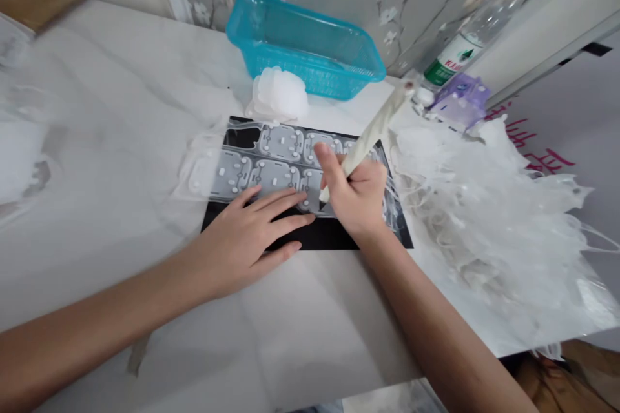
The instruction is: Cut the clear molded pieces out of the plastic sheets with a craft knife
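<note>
L hand flat, fingers spread, pinning clear plastic sheet on black mat; R hand clamped on white pen, tip at sheet.

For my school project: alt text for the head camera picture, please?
The left hand rests on a black sheet of clear plastic pieces; the right hand holds a white pointed tool. A clear plastic heap lies beside.

Under the left hand and right hand, translucent moulded plastic pieces lie on a glossy black sheet atop a smooth polished desk.
</note>
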Available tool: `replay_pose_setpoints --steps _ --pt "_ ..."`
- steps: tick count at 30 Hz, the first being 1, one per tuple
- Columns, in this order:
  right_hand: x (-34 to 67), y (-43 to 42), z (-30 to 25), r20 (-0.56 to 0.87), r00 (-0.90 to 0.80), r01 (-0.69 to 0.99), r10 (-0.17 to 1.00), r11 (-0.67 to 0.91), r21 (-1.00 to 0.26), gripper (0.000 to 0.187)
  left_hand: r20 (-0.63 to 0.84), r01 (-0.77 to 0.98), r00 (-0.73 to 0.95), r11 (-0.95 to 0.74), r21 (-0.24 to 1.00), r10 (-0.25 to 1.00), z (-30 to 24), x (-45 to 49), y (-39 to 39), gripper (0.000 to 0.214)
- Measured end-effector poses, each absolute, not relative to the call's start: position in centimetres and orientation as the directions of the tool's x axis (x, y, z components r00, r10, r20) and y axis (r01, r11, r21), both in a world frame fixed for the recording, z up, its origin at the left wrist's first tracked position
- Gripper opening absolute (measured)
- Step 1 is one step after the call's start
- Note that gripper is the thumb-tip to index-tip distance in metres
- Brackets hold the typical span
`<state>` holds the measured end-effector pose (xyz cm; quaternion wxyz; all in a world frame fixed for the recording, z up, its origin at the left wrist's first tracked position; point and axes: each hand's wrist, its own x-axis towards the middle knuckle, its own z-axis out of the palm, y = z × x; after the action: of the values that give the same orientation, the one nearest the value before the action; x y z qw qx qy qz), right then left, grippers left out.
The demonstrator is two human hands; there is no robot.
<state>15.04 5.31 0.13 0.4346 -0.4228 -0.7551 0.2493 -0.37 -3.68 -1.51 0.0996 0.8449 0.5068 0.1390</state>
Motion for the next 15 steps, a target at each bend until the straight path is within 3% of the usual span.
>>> replay_pose_setpoints --steps 15 --pt "14.76 5.23 -0.96 0.443 -0.431 0.433 0.786 0.611 -0.663 0.054 0.104 0.832 0.456 -0.465 0.302 0.884 -1.44 -0.4 -3.56 0.036"
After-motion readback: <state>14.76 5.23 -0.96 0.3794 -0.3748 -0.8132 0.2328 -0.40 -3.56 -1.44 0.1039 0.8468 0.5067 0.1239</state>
